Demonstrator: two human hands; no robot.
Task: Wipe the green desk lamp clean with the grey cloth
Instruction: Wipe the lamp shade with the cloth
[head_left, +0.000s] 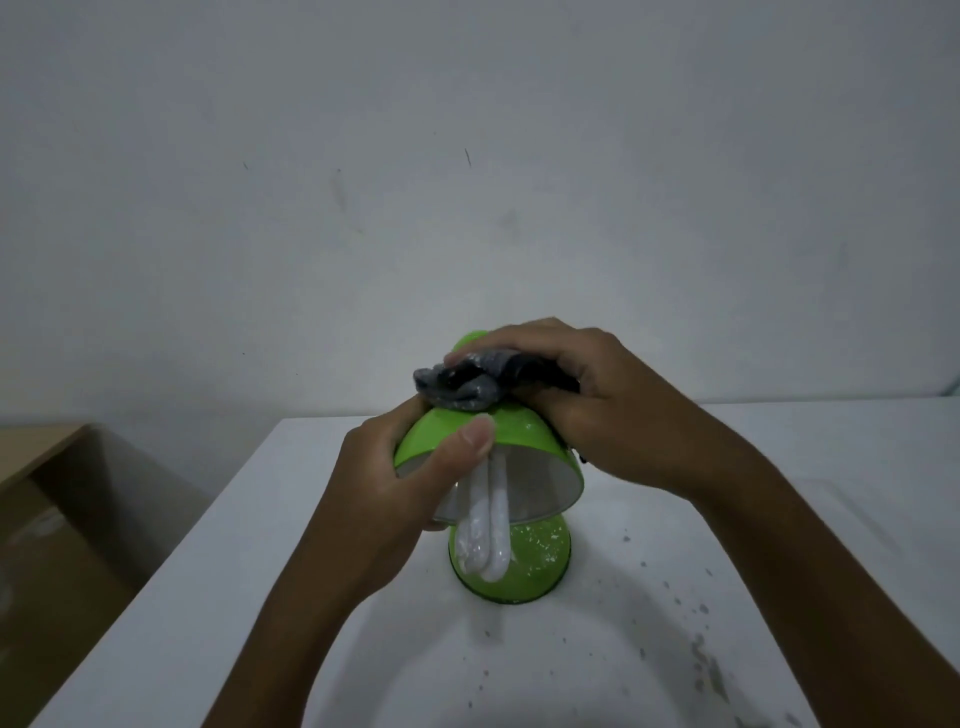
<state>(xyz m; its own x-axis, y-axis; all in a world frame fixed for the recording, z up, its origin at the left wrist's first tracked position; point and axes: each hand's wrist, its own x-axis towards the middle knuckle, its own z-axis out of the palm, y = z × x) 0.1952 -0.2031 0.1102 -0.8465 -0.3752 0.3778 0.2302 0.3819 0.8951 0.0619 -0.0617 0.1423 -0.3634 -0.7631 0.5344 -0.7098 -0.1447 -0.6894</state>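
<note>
The green desk lamp (524, 434) stands on the white table (779, 597), its shade tipped toward me so the white bulb (491, 525) shows underneath. White specks cover its round green base (540, 561). My left hand (410, 478) grips the shade's left rim, thumb on top. My right hand (587, 400) is closed around the bunched grey cloth (462, 387) and presses it on the top of the shade. The lamp's neck is hidden behind the cloth and hand.
Dark specks are scattered over the table to the right of the lamp and near its front. A brown cardboard box (47, 519) stands left of the table, lower down. A plain pale wall (467, 156) rises right behind the table.
</note>
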